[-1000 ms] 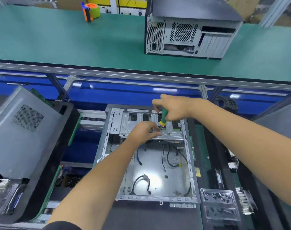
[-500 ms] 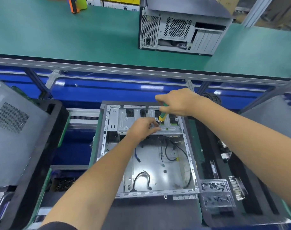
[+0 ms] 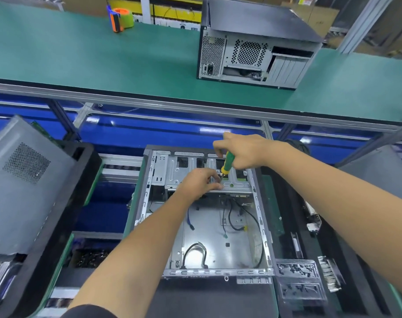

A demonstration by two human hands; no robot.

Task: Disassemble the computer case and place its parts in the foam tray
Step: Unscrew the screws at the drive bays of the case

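Observation:
An open computer case [image 3: 218,235] lies flat in front of me, its side panel off and loose cables inside. At its far end sits a metal drive cage [image 3: 172,171]. My right hand [image 3: 243,152] grips a green and yellow screwdriver [image 3: 227,162], tip down on the cage. My left hand [image 3: 200,182] rests on the cage by the tip, its fingers curled at the shaft; what they pinch is hidden. A black foam tray [image 3: 57,216] stands at the left with a grey side panel [image 3: 21,184] in it.
A second black foam tray [image 3: 310,260] at the right holds small parts. Another closed computer case [image 3: 255,44] stands on the green conveyor belt [image 3: 103,56] beyond, with a tape dispenser [image 3: 121,18] further back. A metal rail [image 3: 195,109] runs between belt and bench.
Both hands stay at the drive cage with the screwdriver. The view has shifted a little; the right hand has turned slightly on the handle.

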